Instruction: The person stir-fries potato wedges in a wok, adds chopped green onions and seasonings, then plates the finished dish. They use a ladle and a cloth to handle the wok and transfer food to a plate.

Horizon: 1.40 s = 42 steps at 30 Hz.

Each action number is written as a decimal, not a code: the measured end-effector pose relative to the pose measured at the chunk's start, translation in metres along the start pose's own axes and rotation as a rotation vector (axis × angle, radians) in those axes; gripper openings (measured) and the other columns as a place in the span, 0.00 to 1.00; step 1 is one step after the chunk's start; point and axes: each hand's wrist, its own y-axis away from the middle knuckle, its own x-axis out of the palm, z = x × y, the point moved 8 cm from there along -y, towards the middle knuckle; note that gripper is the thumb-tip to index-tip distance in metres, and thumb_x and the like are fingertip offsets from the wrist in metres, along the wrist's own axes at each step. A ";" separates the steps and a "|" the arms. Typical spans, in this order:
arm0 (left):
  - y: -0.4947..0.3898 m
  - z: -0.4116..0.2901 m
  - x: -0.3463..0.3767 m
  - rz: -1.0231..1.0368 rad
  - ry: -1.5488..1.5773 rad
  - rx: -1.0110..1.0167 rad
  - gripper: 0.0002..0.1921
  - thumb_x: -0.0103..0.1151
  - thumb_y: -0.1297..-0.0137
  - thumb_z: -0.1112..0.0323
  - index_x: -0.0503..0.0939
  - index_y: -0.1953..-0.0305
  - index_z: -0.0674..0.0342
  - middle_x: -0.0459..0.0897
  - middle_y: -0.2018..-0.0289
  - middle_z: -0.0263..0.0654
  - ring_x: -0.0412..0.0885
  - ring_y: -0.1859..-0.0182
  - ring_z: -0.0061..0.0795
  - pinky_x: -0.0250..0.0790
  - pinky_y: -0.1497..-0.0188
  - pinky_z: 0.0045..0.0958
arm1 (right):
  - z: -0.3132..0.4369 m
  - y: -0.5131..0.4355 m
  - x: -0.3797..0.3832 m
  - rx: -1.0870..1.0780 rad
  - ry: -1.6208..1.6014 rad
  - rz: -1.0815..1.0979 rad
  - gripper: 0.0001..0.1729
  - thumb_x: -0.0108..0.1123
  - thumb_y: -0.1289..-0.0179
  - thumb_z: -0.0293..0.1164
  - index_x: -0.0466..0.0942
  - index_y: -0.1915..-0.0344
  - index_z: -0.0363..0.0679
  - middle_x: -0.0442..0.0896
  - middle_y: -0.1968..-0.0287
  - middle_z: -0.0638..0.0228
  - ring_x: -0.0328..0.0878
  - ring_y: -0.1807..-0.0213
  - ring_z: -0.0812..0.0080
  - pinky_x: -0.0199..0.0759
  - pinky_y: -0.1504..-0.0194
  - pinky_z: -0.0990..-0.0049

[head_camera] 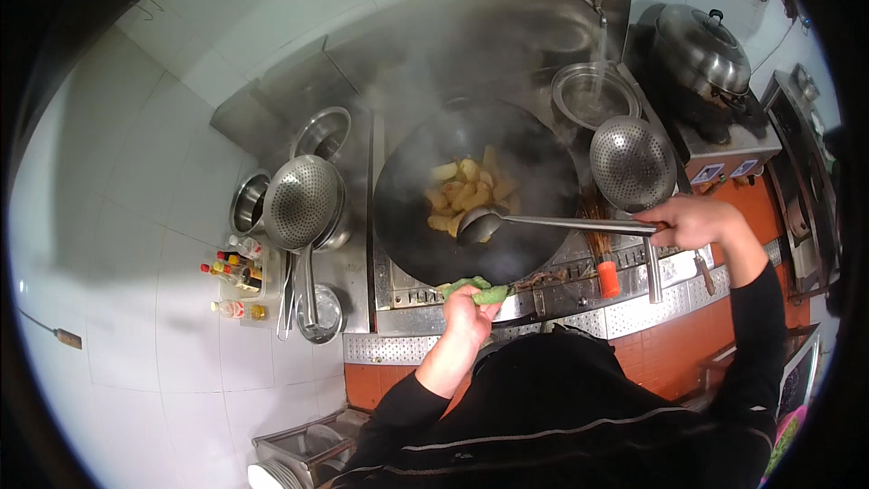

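Observation:
A large dark wok (407, 217) sits on the steel range, and steam rises from it. Pale yellow-brown chunks of food (468, 190) lie in its middle. My left hand (468, 316) grips the wok's near rim through a folded green cloth (485, 291). In my right hand (699, 221) is the handle of a long steel ladle (482, 224); its bowl is inside the wok, at the near side of the food. What the ladle's bowl holds is hard to make out.
Water runs from a tap (594, 5) into a round basin (563, 96) at the back right. A perforated strainer (633, 161) and a bamboo brush (606, 272) lie right of the wok. Another strainer (302, 202), steel bowls (339, 123) and several bottles (234, 275) stand left. A lidded pot (706, 47) is far right.

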 end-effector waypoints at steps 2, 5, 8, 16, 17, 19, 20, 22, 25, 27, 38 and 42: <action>-0.011 -0.002 -0.001 -0.050 -0.036 -0.014 0.08 0.41 0.36 0.70 0.69 0.59 0.63 0.78 0.59 0.44 0.80 0.56 0.46 0.75 0.46 0.49 | -0.009 -0.008 0.003 0.003 -0.024 0.010 0.26 0.60 0.36 0.35 0.73 0.39 0.44 0.84 0.56 0.56 0.81 0.55 0.60 0.71 0.52 0.63; -0.029 -0.017 0.029 0.121 -0.158 0.121 0.09 0.41 0.31 0.65 0.70 0.59 0.64 0.79 0.60 0.47 0.80 0.57 0.45 0.77 0.50 0.45 | 0.002 -0.053 0.008 -0.069 0.060 -0.127 0.23 0.58 0.36 0.37 0.75 0.43 0.41 0.84 0.60 0.56 0.81 0.58 0.58 0.72 0.54 0.61; -0.020 0.008 0.013 0.046 -0.079 0.046 0.07 0.42 0.34 0.71 0.71 0.60 0.62 0.79 0.62 0.42 0.81 0.56 0.40 0.79 0.54 0.41 | 0.011 -0.070 0.015 -0.064 0.193 -0.385 0.27 0.57 0.36 0.36 0.71 0.38 0.43 0.84 0.60 0.53 0.80 0.56 0.51 0.72 0.52 0.56; -0.002 0.002 -0.005 0.061 -0.016 0.073 0.04 0.42 0.35 0.70 0.68 0.64 0.59 0.77 0.66 0.40 0.81 0.60 0.39 0.77 0.59 0.42 | -0.007 -0.025 0.007 -0.061 0.070 -0.323 0.30 0.59 0.37 0.37 0.68 0.35 0.42 0.83 0.66 0.51 0.81 0.61 0.51 0.72 0.55 0.58; -0.005 -0.005 -0.001 0.007 -0.115 0.088 0.04 0.42 0.35 0.70 0.68 0.61 0.61 0.77 0.65 0.41 0.81 0.61 0.43 0.78 0.57 0.44 | -0.002 -0.026 0.007 -0.081 0.062 -0.272 0.30 0.59 0.37 0.37 0.68 0.35 0.42 0.83 0.65 0.52 0.81 0.60 0.51 0.72 0.55 0.59; -0.003 -0.005 0.003 -0.039 -0.069 0.050 0.05 0.42 0.37 0.72 0.69 0.61 0.60 0.77 0.63 0.41 0.81 0.60 0.45 0.78 0.55 0.45 | 0.009 -0.022 0.001 -0.136 0.062 -0.214 0.30 0.59 0.37 0.37 0.69 0.35 0.43 0.84 0.63 0.53 0.81 0.58 0.52 0.71 0.54 0.59; 0.001 -0.002 0.005 -0.024 -0.061 0.017 0.07 0.42 0.38 0.73 0.69 0.60 0.60 0.78 0.63 0.41 0.81 0.59 0.46 0.78 0.54 0.46 | 0.008 -0.015 -0.003 -0.113 0.087 -0.206 0.29 0.60 0.36 0.37 0.69 0.36 0.44 0.84 0.58 0.53 0.80 0.53 0.54 0.71 0.52 0.60; 0.003 0.001 0.005 -0.032 -0.064 -0.048 0.11 0.41 0.42 0.75 0.70 0.58 0.59 0.79 0.61 0.40 0.82 0.57 0.46 0.78 0.53 0.46 | -0.005 -0.002 -0.006 -0.014 0.043 -0.052 0.29 0.60 0.37 0.38 0.71 0.36 0.45 0.83 0.54 0.53 0.80 0.50 0.57 0.71 0.49 0.64; -0.005 -0.003 0.003 -0.026 -0.099 -0.015 0.08 0.41 0.37 0.70 0.70 0.60 0.63 0.80 0.62 0.45 0.82 0.59 0.42 0.78 0.52 0.41 | -0.020 -0.004 -0.007 0.136 0.024 0.074 0.27 0.60 0.36 0.38 0.73 0.38 0.46 0.84 0.57 0.55 0.81 0.54 0.60 0.72 0.51 0.62; -0.021 -0.008 0.007 -0.026 -0.148 0.054 0.10 0.41 0.32 0.66 0.70 0.61 0.65 0.81 0.64 0.46 0.82 0.60 0.39 0.79 0.56 0.36 | -0.008 -0.038 -0.004 0.046 0.037 0.005 0.25 0.59 0.36 0.39 0.74 0.39 0.45 0.83 0.56 0.52 0.81 0.53 0.56 0.73 0.51 0.60; 0.022 0.017 0.001 0.047 -0.005 0.121 0.08 0.46 0.46 0.76 0.70 0.62 0.62 0.77 0.66 0.38 0.80 0.63 0.35 0.77 0.60 0.35 | -0.033 -0.031 0.013 -0.121 -0.011 -0.317 0.31 0.59 0.37 0.38 0.68 0.35 0.44 0.83 0.65 0.50 0.80 0.62 0.49 0.72 0.58 0.58; 0.014 0.004 0.011 -0.030 -0.082 0.084 0.08 0.41 0.40 0.72 0.70 0.60 0.63 0.79 0.64 0.41 0.82 0.62 0.40 0.79 0.57 0.39 | -0.017 -0.023 -0.001 -0.137 0.071 -0.208 0.30 0.62 0.38 0.34 0.69 0.36 0.42 0.83 0.66 0.50 0.81 0.64 0.51 0.72 0.61 0.61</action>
